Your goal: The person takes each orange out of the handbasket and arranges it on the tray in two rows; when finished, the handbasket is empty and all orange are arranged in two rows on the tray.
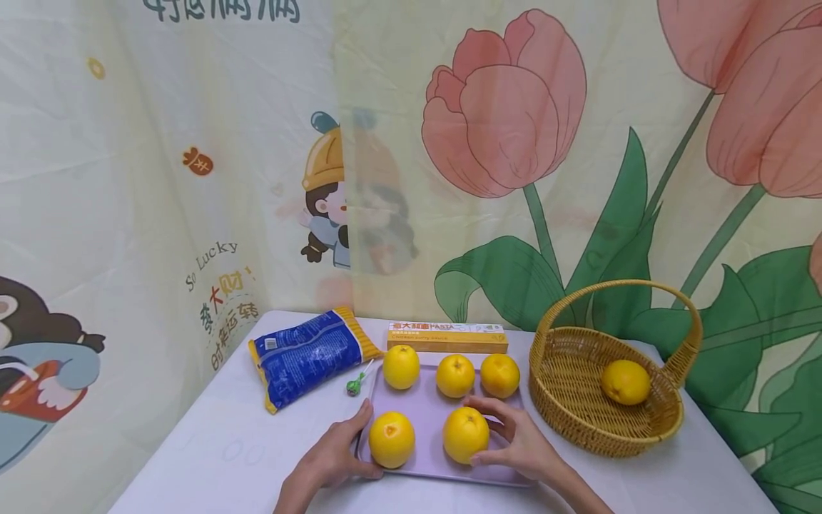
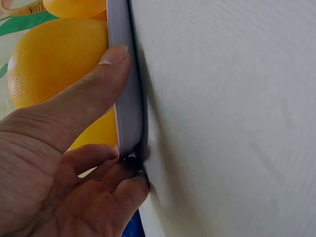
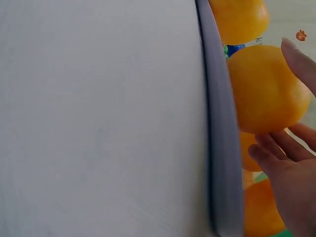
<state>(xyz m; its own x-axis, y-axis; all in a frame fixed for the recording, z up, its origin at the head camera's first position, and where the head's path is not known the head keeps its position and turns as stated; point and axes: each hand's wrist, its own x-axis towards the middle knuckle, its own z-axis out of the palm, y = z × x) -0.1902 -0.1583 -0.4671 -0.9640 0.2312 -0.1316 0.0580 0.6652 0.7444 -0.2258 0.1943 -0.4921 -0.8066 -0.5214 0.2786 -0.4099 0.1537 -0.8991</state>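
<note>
A lavender tray (image 1: 424,414) lies on the white table and carries several yellow-orange oranges. My left hand (image 1: 340,450) holds the tray's front left edge. Its thumb (image 2: 94,89) presses on the rim (image 2: 126,98) and the fingers curl under it, beside the front left orange (image 1: 391,439). My right hand (image 1: 514,442) wraps round the front right orange (image 1: 465,434), fingertips on its far side and thumb on its near side. In the right wrist view the fingers (image 3: 281,153) lie against that orange (image 3: 266,89), just past the tray rim (image 3: 222,148).
A wicker basket (image 1: 578,400) with a handle stands right of the tray and holds one orange (image 1: 626,382). A blue snack bag (image 1: 305,353), a green lollipop (image 1: 354,386) and a yellow pasta box (image 1: 447,337) lie behind the tray. Printed curtains hang close behind the table.
</note>
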